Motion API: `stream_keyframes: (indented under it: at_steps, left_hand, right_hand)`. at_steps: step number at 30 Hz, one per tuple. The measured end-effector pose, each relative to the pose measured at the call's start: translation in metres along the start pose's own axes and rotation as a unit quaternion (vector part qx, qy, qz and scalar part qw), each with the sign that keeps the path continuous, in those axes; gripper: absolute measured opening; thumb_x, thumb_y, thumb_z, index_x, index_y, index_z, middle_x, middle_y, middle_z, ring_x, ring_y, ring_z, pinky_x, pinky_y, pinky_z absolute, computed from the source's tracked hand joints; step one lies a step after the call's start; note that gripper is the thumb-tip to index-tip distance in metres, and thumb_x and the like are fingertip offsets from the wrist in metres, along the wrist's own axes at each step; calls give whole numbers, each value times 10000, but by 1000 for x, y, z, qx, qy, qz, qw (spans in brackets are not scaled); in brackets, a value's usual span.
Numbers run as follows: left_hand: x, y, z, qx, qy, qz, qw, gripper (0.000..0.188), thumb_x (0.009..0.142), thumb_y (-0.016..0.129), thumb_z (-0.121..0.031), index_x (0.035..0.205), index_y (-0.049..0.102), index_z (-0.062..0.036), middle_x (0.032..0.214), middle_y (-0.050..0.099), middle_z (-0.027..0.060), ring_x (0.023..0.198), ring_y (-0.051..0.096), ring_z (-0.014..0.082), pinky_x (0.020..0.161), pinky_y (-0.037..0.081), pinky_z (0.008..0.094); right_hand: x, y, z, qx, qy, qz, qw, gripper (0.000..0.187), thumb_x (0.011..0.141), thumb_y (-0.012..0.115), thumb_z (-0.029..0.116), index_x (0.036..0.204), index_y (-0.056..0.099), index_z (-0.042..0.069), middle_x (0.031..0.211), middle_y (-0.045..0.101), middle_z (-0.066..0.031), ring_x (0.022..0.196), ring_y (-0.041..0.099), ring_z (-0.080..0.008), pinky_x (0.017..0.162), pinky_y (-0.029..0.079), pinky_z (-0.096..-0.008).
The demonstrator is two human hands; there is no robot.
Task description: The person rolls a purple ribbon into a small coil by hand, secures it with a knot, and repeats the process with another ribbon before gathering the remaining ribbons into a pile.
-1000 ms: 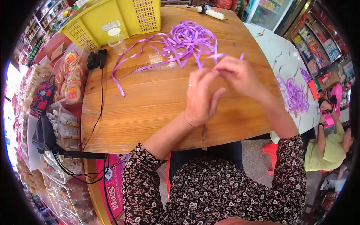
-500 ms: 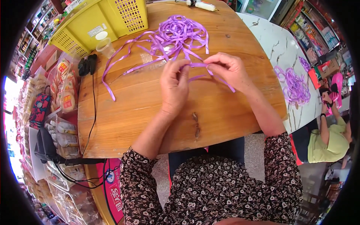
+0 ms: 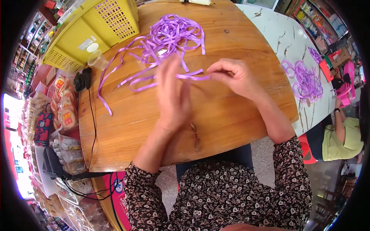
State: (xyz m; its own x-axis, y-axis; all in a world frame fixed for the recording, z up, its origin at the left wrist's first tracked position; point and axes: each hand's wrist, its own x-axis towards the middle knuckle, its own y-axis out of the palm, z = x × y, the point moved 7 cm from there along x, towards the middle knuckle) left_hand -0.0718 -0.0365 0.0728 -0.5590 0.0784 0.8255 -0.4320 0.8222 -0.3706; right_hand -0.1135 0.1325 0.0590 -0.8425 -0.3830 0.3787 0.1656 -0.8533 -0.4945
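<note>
Fingers of the right hand (image 3: 235, 77) pinch purple ribbon (image 3: 192, 77); left hand (image 3: 171, 94) blurred, grip unclear.

Clear packets of orange-and-yellow snacks (image 3: 64, 111) are stacked left of the wooden surface (image 3: 216, 115). A small white label (image 3: 85, 44) sits on the yellow basket (image 3: 96, 27).

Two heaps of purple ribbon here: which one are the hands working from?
The heap on the wooden table, beside the yellow basket; its strand runs between both hands. The other heap lies untouched on the white table.
</note>
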Motion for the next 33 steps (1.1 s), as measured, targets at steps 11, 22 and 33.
stream_keyframes:
  at_steps: [11, 22, 33]
  left_hand:
    - [-12, 0, 31, -45, -166, 95, 981, 131, 733, 622, 45, 847, 613, -21, 802, 544, 86, 769, 532, 229, 666, 427, 297]
    - [-45, 48, 13, -440, -376, 119, 807, 326, 822, 581, 16, 1141, 531, -29, 1027, 573, 78, 865, 568, 136, 716, 460, 251]
    - [-42, 30, 34, -315, -403, 100, 853, 73, 838, 628, -67, 875, 633, -5, 754, 526, -51, 666, 435, 24, 592, 362, 174]
  right_hand:
    - [-1, -6, 17, -42, -79, 3, 996, 96, 778, 656, 26, 871, 635, 28, 748, 619, -45, 656, 578, -120, 555, 426, -233]
    - [-7, 17, 19, -15, -117, -3, 993, 132, 788, 622, -3, 915, 626, 31, 804, 633, -76, 715, 608, -190, 624, 471, -267]
    - [-4, -7, 2, 53, -19, -41, 998, 140, 826, 622, 27, 965, 639, 11, 863, 615, -15, 761, 565, -71, 657, 459, -200]
